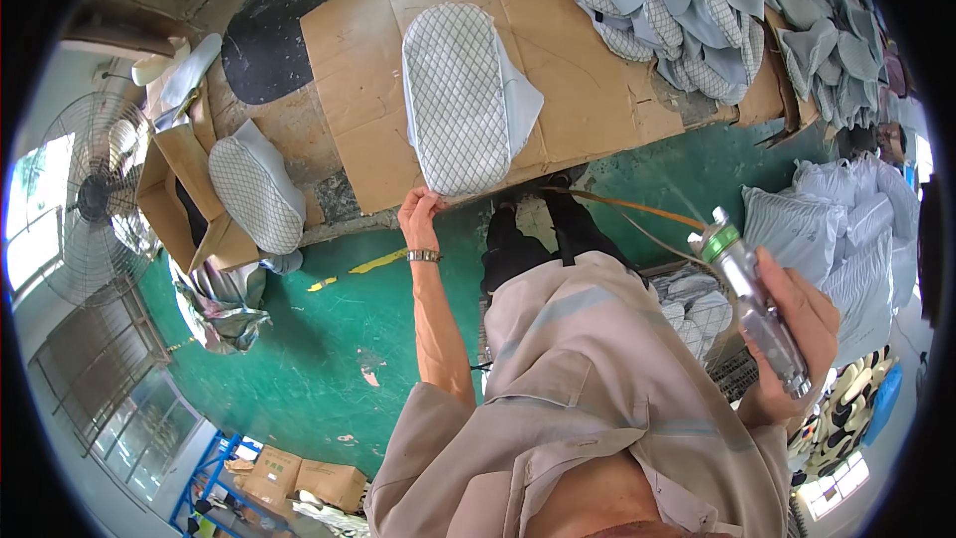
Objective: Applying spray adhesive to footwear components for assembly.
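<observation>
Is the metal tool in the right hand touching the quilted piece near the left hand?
Apart. The head view shows green floor and bare cardboard between the metal tool and the quilted piece.

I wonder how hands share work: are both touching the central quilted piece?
No, only the left hand is at the quilted piece; the right hand holds a metal tool off to the side.

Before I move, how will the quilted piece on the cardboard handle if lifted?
The quilted piece probably holds its long rounded shape, looking smooth and padded. Its pale side flap may flop, spreading loosely outward. Lying flat on the cardboard, it seems unlikely to roll.
</observation>
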A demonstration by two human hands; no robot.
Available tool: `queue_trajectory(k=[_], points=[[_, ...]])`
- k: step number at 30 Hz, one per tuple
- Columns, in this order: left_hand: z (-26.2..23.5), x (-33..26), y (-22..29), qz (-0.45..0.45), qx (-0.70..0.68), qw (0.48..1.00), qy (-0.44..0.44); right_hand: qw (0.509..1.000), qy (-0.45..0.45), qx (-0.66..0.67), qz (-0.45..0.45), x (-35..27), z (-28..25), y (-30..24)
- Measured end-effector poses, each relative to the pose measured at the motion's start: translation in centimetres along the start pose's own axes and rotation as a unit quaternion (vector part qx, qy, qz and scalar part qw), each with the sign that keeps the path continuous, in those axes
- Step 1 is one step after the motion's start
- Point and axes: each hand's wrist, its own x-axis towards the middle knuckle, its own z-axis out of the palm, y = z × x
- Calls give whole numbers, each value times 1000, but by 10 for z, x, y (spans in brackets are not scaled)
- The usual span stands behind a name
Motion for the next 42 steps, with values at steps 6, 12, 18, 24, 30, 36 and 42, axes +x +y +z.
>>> queue_trajectory(k=[6, 12, 18, 24, 30, 36, 42], points=[[17, -13, 34, 29, 34, 999, 31, 990, -74, 90, -80, -5, -20, 44], [56, -33, 109, 76, 115, 990, 19, 995, -18, 100, -1, -9, -31, 60], [136, -42, 222, 102, 138, 985, -4, 982, -26, 186, 18, -21, -22, 88], [56, 7, 151, 9, 420, 905, 63, 972, 0, 234, -13, -19, -18, 115], [176, -39, 260, 55, 82, 995, -10, 979, -26, 202, 11, -33, -20, 132], [170, 8, 286, 5, 222, 974, 47, 975, -46, 218, -28, 0, -7, 122], [261, 8, 354, 135, 181, 971, -83, 968, 8, 249, -19, -12, -10, 135]])
